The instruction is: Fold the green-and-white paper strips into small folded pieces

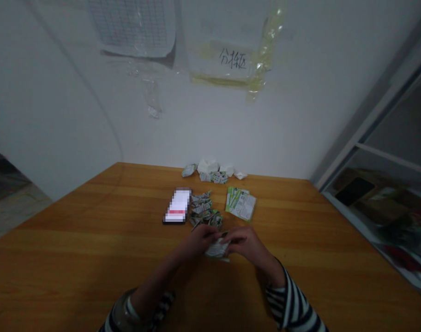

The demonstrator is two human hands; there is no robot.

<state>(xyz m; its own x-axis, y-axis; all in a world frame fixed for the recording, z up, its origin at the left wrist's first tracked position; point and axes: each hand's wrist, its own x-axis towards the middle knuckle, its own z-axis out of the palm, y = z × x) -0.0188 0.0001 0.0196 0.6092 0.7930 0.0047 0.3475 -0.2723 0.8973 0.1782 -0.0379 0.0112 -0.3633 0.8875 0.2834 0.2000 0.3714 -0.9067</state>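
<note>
One folded paper packet (217, 250) is held over a wooden table (93, 235), gripped from both sides: the left hand (196, 242) and right hand (247, 244) curl around it, fingertips meeting on top, apparently to keep the folds closed. Directly beyond the packet lies a heap of similar folded pieces (201, 210), gathered close within reach. Farther beyond the packet and to its right, flat printed cards (241, 204) form a separate, tidier stack, while to its left a pixelated phone (177, 206) lies flat, seemingly set aside. Farthest beyond the packet, a pile of crumpled white paper (210, 170) sits at the table's far edge, below a handwritten sign (233, 59) taped to the wall.
</note>
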